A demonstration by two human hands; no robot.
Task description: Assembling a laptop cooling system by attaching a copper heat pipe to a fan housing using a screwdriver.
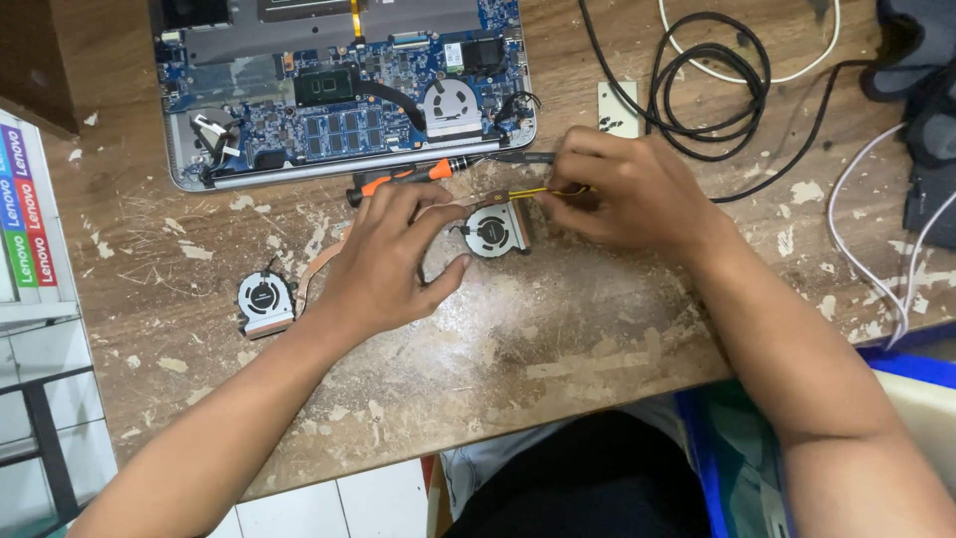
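Observation:
My left hand [383,261] rests on the worn wooden table [518,349], its fingers curled around the left side of a small laptop cooling fan [495,234] with a copper heat pipe. My right hand [627,194] pinches a thin yellow-handled tool [533,192] just above that fan. A second fan [264,302] with a copper pipe lies to the left of my left hand. An orange-and-black screwdriver [408,177] lies between my hands and the opened laptop [344,90], whose blue circuit board and own fan are exposed.
Black and white cables [712,85] coil at the back right. A small white plate [617,110] lies beside them. A dark bag [921,90] sits at the far right. A coloured box [25,219] stands past the table's left edge.

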